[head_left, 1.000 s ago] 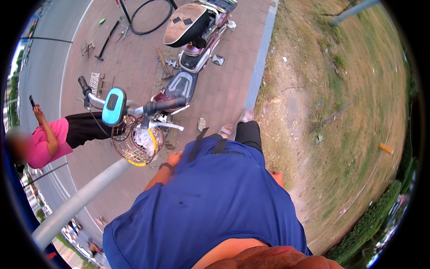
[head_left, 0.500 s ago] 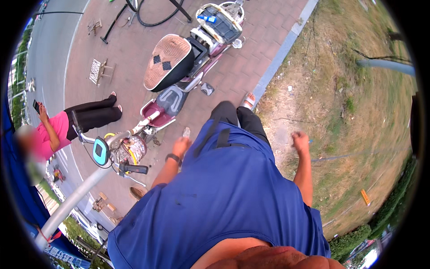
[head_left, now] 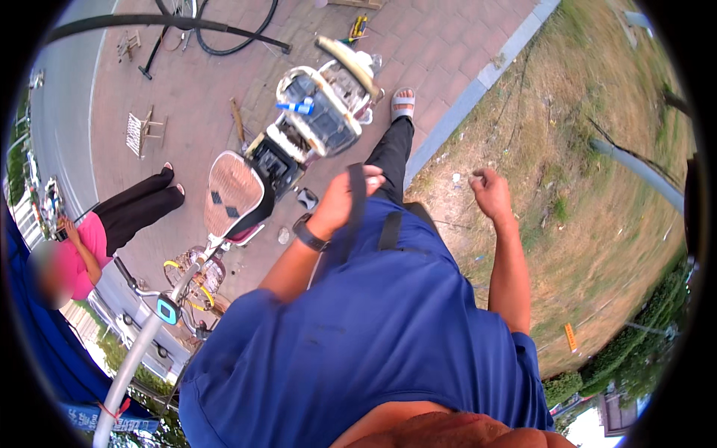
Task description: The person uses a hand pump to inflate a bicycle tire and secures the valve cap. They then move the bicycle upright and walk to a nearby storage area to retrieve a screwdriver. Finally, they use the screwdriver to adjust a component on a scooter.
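Observation:
My left hand (head_left: 345, 200), with a dark wristband (head_left: 309, 234) on the wrist, is raised before my waist, fingers curled in. A dark strap (head_left: 357, 196) crosses in front of it, so what the fingers hold, if anything, is hidden. Beyond it, to the left, stands an electric scooter (head_left: 284, 142) with its woven-topped seat (head_left: 235, 187) tipped up and the rear bodywork (head_left: 317, 112) exposed. A blue object (head_left: 296, 107) lies on that rear part. My right hand (head_left: 491, 196) hangs over the dry grass, empty, with its fingers loosely bent and apart.
My sandalled foot (head_left: 402, 103) is on the brick paving beside a stone kerb (head_left: 485, 82). Yellow-handled tools (head_left: 359, 28) and a small folding stool (head_left: 143, 134) lie or stand on the paving. A person in pink (head_left: 91, 237) is at left, near a grey pole (head_left: 138, 358).
I have moved forward along the scooter, which now shows more of its rear. My left hand has swung up and forward; my right hand has risen too, with its fingers looser.

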`<action>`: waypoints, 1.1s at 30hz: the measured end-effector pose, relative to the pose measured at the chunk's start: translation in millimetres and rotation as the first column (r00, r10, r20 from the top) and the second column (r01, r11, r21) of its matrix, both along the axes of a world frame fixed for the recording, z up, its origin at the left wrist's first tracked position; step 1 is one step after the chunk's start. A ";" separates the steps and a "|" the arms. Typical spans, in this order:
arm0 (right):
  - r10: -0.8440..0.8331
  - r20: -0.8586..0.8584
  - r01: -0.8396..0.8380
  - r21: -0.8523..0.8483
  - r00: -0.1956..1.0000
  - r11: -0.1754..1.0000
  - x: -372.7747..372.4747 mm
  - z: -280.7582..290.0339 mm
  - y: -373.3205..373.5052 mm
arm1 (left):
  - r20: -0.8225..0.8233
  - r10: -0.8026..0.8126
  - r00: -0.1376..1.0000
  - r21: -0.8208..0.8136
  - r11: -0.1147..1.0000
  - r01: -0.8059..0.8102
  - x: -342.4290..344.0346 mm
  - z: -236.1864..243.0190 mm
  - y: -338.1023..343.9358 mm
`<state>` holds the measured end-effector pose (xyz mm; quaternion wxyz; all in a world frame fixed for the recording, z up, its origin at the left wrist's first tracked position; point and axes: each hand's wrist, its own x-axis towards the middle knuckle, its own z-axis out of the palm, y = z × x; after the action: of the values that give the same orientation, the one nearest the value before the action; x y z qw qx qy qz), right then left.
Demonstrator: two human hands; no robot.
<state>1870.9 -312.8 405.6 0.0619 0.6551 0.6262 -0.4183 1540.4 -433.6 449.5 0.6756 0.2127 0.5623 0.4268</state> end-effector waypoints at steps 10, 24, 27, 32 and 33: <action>0.059 -0.054 -0.069 -0.218 0.997 0.974 -37.7 -46.8 177.1 | -0.670 -0.525 0.525 -0.249 0.825 0.507 27.4 -126.1 294.9; 0.112 -0.280 -0.235 -0.459 0.953 0.856 -39.6 -262.5 241.9 | -0.518 0.109 0.848 -0.377 0.861 -0.342 -32.6 -559.4 359.7; 0.172 -0.290 -0.296 -0.469 0.941 0.832 -32.2 -294.6 259.8 | -0.589 0.209 0.781 -0.334 0.817 -0.471 -82.8 -651.2 358.9; -0.116 -0.281 -0.060 -0.546 0.953 0.836 -47.7 -297.3 318.1 | -0.508 0.539 0.672 -0.363 0.574 -0.734 -102.7 -694.4 440.9; -0.172 -0.259 -0.003 -0.559 0.950 0.829 -44.6 -299.6 320.2 | -0.439 0.650 0.621 -0.399 0.478 -0.783 -112.0 -698.1 448.6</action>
<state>1826.3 7.4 106.0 0.1344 0.5656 0.4506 -0.6775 1428.4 15.0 -248.6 0.3936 -0.2026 0.7698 0.4598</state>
